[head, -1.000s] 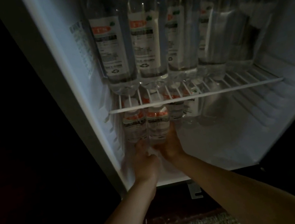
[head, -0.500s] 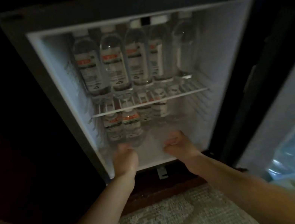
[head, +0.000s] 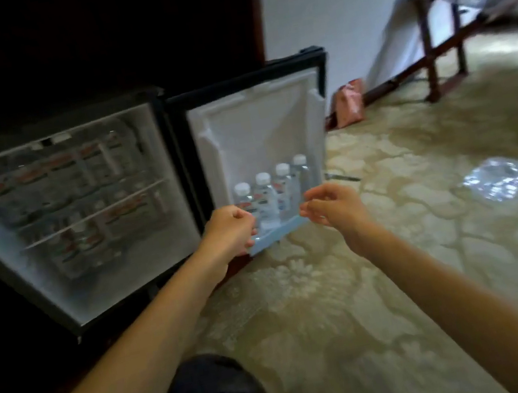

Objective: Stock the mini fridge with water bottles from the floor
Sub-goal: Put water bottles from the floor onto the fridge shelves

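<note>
Four water bottles (head: 271, 194) stand in a row in the open fridge door's (head: 254, 121) lower rack, at the frame's center. Both hands hover in front of them, holding nothing: the left hand (head: 229, 231) loosely curled, the right hand (head: 335, 205) with a released, half-open grip. At left, the mini fridge (head: 60, 217) shows blurred bottles on both levels. A clear plastic-wrapped bundle (head: 498, 178) lies on the patterned carpet (head: 403, 275) at right.

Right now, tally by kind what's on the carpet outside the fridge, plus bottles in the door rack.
Door-rack water bottles: 4
Pink bag: 1
Wooden stand: 1
Crumpled clear plastic wrap: 1
Total: 7
</note>
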A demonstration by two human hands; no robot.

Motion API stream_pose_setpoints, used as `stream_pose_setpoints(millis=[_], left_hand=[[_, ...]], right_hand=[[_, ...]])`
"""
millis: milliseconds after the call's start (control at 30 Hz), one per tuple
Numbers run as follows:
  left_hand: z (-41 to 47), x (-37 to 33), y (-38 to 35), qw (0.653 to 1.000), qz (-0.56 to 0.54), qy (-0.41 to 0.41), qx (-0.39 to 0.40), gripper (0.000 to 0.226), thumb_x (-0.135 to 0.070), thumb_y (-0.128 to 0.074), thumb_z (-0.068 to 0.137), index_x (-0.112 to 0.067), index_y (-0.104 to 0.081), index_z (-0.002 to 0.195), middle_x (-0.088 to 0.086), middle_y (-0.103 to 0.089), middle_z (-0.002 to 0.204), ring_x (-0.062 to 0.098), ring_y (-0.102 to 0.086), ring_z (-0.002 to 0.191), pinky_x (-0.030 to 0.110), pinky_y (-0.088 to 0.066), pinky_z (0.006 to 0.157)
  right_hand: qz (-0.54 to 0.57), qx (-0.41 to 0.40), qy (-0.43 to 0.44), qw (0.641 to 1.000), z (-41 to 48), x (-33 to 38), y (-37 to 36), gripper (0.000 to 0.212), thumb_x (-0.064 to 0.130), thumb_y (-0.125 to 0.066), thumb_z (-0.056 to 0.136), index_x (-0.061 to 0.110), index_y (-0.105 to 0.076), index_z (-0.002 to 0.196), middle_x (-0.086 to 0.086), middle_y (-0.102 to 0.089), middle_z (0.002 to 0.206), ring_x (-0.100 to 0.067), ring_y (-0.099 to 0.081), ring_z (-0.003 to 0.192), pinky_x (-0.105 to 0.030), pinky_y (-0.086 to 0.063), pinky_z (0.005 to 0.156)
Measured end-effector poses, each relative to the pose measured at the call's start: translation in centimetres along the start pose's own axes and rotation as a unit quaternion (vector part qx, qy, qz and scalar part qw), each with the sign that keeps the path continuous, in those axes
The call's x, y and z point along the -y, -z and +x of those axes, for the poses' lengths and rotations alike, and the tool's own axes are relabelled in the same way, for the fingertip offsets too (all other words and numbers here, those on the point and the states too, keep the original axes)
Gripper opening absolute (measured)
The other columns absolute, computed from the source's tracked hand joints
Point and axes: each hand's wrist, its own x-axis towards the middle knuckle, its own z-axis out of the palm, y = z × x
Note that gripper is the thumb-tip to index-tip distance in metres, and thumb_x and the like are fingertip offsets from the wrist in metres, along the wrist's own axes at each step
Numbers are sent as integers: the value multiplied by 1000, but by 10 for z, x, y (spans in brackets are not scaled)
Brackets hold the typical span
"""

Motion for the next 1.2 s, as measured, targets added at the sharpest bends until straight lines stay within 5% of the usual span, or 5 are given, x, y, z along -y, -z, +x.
stream_pose_setpoints(millis=[467, 600, 767, 1033, 1200], left_hand=[[-112, 8, -279, 961, 156, 6, 229, 28, -10, -41, 94, -16, -49, 68, 2, -51, 68, 13, -49, 55, 20, -41, 51], [-129, 32, -337, 936, 201, 26, 288, 29, -7, -41, 92, -16, -47, 65, 1, -48, 66, 10, -46, 51, 14, -37, 41], [-138, 57, -385, 913, 261, 42, 310, 28, -8, -41, 92, -16, -47, 66, 1, -48, 69, 10, -47, 55, 19, -39, 48], [-146, 83, -428, 870, 351, -2, 345, 16, -10, -46, 91, -13, -54, 78, 9, -53, 83, 21, -52, 77, 30, -42, 68], [-140, 89, -431, 859, 376, -20, 347, 16, -14, -49, 92, -8, -57, 105, 10, -59, 102, 25, -57, 95, 35, -46, 80]], right_hand=[[19, -172, -125, 977, -147, -143, 246, 9, 1, -60, 84, 5, -59, 93, -1, -57, 69, -8, -54, 60, -11, -43, 50], [-5, -234, -198, 952, -170, -223, 293, 19, 0, -62, 81, 14, -55, 71, -1, -55, 63, -10, -49, 58, -9, -39, 43], [-89, -294, -295, 905, -188, -302, 334, 35, 16, -66, 82, 2, -54, 112, -8, -55, 104, -23, -56, 98, -33, -46, 81], [-125, -284, -369, 876, -190, -381, 356, 61, 17, -60, 87, 10, -31, 141, -15, -58, 125, -31, -59, 111, -42, -51, 93], [-176, -327, -396, 840, -175, -402, 362, 57, 21, -55, 91, 10, -31, 141, -19, -21, 153, -39, -26, 138, -46, -28, 113]])
